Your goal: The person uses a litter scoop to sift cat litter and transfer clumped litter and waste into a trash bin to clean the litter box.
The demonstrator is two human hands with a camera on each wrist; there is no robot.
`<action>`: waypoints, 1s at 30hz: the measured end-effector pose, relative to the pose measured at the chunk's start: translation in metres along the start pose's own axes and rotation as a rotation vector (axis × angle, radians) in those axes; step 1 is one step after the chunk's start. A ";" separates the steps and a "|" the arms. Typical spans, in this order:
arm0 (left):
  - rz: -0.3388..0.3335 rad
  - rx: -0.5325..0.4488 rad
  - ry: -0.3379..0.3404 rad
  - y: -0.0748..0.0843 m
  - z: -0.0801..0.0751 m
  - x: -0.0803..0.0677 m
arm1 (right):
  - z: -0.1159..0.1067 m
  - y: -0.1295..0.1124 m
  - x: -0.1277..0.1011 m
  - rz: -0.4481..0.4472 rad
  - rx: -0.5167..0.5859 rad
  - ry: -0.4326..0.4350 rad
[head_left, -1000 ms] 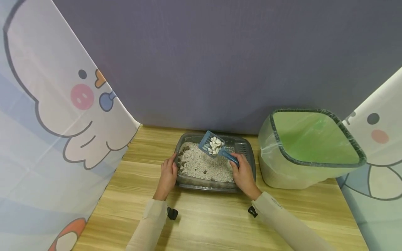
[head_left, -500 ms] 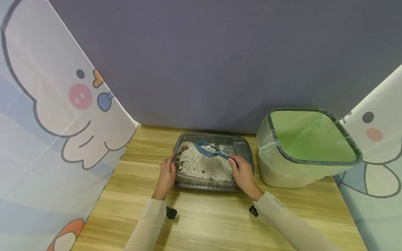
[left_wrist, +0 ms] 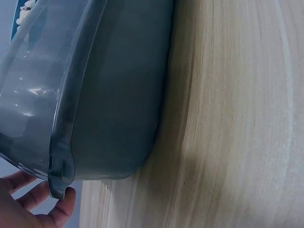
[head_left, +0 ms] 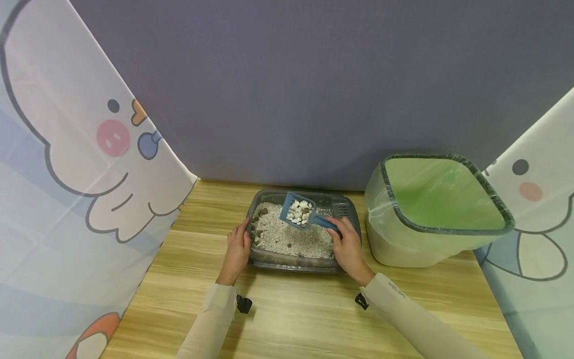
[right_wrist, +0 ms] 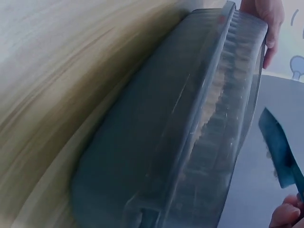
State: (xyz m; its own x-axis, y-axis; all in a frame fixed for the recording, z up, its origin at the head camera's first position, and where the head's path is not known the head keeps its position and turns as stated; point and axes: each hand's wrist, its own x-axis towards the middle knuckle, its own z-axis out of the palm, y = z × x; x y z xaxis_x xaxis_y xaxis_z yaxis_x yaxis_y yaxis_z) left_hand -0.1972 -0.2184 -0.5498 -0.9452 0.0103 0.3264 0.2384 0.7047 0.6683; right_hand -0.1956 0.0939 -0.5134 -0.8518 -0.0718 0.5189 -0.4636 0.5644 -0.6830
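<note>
A grey litter box (head_left: 293,266) holds pale granular litter (head_left: 309,245), with darker lumps along its left side. My left hand (head_left: 236,249) grips the box's left rim; in the left wrist view the thumb and fingers (left_wrist: 35,195) pinch a corner of that rim. Just over the litter, my right hand (head_left: 349,249) holds a blue slotted litter scoop (head_left: 324,222) by its handle. Pale clumps (head_left: 300,212) and a few brown bits lie across the scoop. From the right wrist view the scoop's blade (right_wrist: 278,147) appears edge-on, above the box rim.
A large bin (head_left: 403,247) with a translucent liner and a dark patterned rim stands close to the box's right side. Behind the box rises a grey panel (head_left: 287,99). The wooden tabletop (head_left: 296,314) stretches toward me, between printed side curtains (head_left: 58,224).
The scoop tips sideways midway, then comes back face up, slightly left. Its clumps, bunched on one side before, now spread over the blade. My left hand stays on the rim.
</note>
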 end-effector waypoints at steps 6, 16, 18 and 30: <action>0.001 -0.001 -0.002 0.000 0.000 0.001 | -0.003 0.000 -0.001 0.011 0.035 0.026; -0.021 -0.005 -0.004 -0.001 0.000 0.000 | -0.039 -0.049 0.012 -0.099 0.076 0.129; -0.019 -0.009 -0.002 -0.001 0.001 0.000 | -0.052 -0.062 0.015 -0.104 0.086 0.154; -0.007 -0.034 0.004 -0.004 -0.001 0.000 | -0.148 -0.090 0.036 -0.054 0.013 0.415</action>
State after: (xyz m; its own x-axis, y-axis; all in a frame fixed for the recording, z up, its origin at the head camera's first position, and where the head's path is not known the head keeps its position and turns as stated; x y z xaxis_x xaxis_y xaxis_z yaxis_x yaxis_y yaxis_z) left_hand -0.1979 -0.2218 -0.5523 -0.9459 0.0031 0.3243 0.2396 0.6805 0.6925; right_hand -0.1485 0.1622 -0.3570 -0.6569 0.2381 0.7154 -0.5101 0.5583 -0.6543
